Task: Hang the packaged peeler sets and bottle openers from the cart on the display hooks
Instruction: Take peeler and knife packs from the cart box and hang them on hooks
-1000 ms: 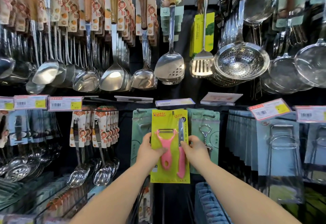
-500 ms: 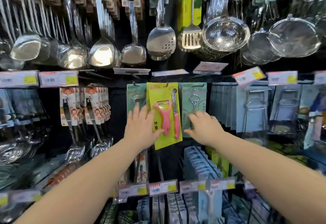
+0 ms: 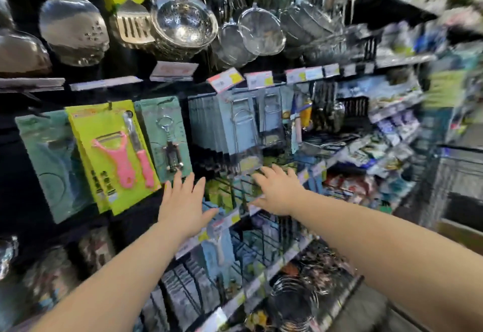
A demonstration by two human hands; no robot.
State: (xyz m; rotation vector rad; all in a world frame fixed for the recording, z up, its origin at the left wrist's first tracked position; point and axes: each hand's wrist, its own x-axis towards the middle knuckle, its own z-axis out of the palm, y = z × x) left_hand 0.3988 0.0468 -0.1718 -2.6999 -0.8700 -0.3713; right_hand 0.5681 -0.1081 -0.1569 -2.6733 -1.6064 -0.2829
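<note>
Our left hand (image 3: 183,207) and right hand (image 3: 278,190) are spread open and empty, just below the hooks. The peeler set (image 3: 112,156) hangs tilted beside the bottle opener (image 3: 167,138); a half-seated card could slip off its hook
</note>
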